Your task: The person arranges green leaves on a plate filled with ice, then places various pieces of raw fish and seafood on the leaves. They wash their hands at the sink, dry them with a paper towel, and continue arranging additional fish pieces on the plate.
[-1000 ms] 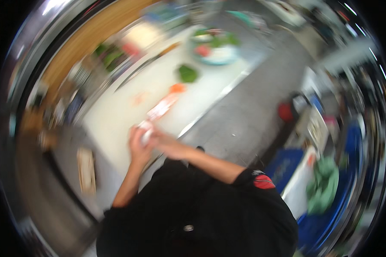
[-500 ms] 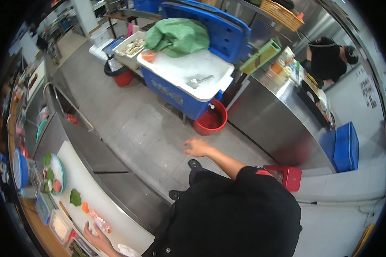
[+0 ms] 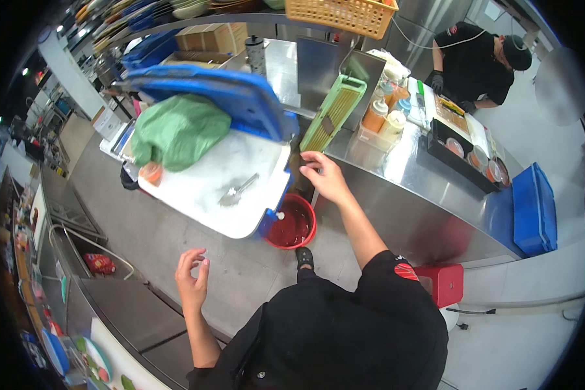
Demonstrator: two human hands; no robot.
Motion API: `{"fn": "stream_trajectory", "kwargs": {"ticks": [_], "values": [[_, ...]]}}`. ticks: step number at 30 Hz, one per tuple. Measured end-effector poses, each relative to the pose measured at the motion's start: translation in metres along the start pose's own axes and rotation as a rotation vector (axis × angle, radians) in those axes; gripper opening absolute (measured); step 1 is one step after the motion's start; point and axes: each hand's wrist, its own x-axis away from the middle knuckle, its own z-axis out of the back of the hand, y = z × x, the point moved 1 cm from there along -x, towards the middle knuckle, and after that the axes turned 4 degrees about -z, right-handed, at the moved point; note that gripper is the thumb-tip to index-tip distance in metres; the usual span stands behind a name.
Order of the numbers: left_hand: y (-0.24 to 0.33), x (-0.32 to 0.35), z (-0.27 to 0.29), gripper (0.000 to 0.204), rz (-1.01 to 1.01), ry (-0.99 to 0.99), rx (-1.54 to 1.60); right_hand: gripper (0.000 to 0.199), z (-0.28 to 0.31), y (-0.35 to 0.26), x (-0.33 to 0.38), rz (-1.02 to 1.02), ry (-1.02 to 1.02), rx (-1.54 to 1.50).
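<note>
My right hand (image 3: 325,179) is raised with fingers stretched forward and nothing in it. It is nearest the lower end of a green slatted rack (image 3: 335,117), though I cannot tell whether it touches. Lower and to the left, my left hand (image 3: 192,279) hangs over the floor, fingers loosely curled and apart, holding nothing. Ahead stands a blue ice chest (image 3: 266,224) with its lid (image 3: 221,88) raised. On its ice (image 3: 208,162) lie a metal scoop (image 3: 237,192), a green sack (image 3: 175,133) and a small orange tub (image 3: 151,172).
A red bucket (image 3: 310,227) sits below the chest's drain. The steel counter (image 3: 403,172) at right bears squeeze bottles (image 3: 375,116) and a black tray of tubs (image 3: 455,162). A co-worker (image 3: 478,62) works beyond it. A red stool (image 3: 445,283) is at my right; a worktop (image 3: 104,331) at left.
I have turned and stepped from the left worktop toward the ice chest. My left hand has come away from the cutting board; my right hand has risen toward the green rack.
</note>
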Motion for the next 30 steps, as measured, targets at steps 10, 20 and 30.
{"fn": "stream_trajectory", "kwargs": {"ticks": [10, 20, 30], "values": [[-0.036, -0.091, -0.069, 0.018, 0.236, -0.09, -0.124, 0.024, 0.017, -0.017, -0.136, 0.087, -0.118, -0.143], [-0.065, -0.086, -0.084, 0.017, 0.428, -0.041, -0.168, 0.022, -0.027, -0.091, -0.257, 0.3, -0.299, -0.22], [-0.132, -0.109, -0.019, 0.015, 0.517, 0.309, 0.176, 0.021, -0.028, -0.088, -0.256, 0.211, -0.403, -0.349]]}}
